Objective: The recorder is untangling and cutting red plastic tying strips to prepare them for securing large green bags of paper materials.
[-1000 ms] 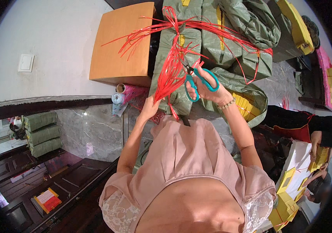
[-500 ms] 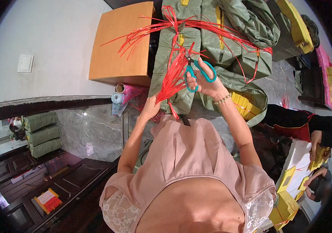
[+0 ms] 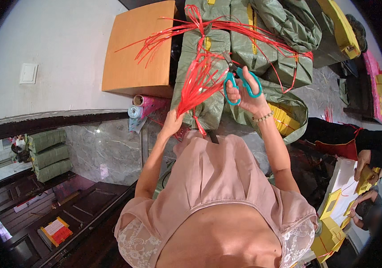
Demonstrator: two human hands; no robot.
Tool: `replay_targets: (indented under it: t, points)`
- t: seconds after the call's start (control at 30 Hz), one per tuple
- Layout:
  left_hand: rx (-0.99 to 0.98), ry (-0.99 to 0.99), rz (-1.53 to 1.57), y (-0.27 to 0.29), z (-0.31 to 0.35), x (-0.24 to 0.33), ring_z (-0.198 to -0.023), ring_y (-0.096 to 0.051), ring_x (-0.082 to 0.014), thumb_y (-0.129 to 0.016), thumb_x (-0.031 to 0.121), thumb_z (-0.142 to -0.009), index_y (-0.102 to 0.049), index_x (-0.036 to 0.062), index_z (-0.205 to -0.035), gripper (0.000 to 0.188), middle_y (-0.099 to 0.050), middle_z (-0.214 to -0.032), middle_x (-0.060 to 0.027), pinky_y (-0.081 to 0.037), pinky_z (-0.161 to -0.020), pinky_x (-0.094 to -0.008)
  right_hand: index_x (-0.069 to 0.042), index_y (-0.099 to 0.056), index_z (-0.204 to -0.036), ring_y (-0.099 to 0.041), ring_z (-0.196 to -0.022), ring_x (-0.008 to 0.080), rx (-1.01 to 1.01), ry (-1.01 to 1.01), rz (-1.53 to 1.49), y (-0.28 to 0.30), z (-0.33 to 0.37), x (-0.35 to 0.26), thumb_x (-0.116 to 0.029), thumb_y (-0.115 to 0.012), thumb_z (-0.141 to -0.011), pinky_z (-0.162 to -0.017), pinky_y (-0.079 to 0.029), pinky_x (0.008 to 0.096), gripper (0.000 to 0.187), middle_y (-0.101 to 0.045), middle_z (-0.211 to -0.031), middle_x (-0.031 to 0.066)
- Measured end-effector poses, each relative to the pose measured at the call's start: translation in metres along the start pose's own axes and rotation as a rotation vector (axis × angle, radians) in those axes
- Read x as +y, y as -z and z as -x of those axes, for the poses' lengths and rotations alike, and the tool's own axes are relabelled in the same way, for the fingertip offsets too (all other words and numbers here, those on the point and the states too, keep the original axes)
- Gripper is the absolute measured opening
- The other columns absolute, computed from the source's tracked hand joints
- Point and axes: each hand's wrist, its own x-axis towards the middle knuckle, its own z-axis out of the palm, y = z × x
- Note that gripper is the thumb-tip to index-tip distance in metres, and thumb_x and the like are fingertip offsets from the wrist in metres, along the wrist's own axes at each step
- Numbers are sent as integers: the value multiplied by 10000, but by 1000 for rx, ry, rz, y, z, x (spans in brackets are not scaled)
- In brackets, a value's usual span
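Two bare hands busy here, and both have something in them. Left hand (image 3: pixel 172 121) is clamped around the gathered end of a bunch of red plastic strips (image 3: pixel 195 91), so the strips start right at that fist and fan up and to the right of it, loose ends spreading toward the other hand. Right hand (image 3: pixel 249 96) has hold of teal-handled scissors (image 3: pixel 232 67), thumb in one loop and fingers in the other. The loops sit spread apart, and the blades poke up and left of that hand, right by the loose ends. Can't tell if the metal actually touches any strip.

Just behind the strips, between the hands and a bit above, there's a stuffed green woven sack (image 3: pixel 211 107). Farther up from both hands, more red strands (image 3: pixel 244 29) run sideways over the sacks. Up and left of the left hand is a wooden cabinet (image 3: pixel 139 49), with a couple of rolls (image 3: pixel 136 111) closer in on that side. Beaded bracelet (image 3: pixel 262 117) on the right wrist, and just past it some yellow stacks (image 3: pixel 284 121) in an open sack.
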Motion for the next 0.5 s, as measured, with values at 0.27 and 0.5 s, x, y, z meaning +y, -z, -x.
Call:
replay_targets:
  t: [0.27,0.5]
  points:
    - [22,73,107,-1,-1,-8,-549,-328,-48,-466,173,-914,-537,26,-813,192,-359,-608,55,-276,-485,-232,-11,-495,-894,-385,-593,128,-33,-204,119,-19,10,20,-629,-402,-829,-564,-334,226,628,-420,-677,31]
    - [-4,64,14,1,0,-4,-647,-443,-84,-478,135,-895,-550,-1,-842,162,-484,-687,1,-385,-584,-258,-47,-508,-840,-450,-589,126,46,-235,227,-9,-9,30,-584,-458,-831,-542,-383,237,540,-469,-668,30]
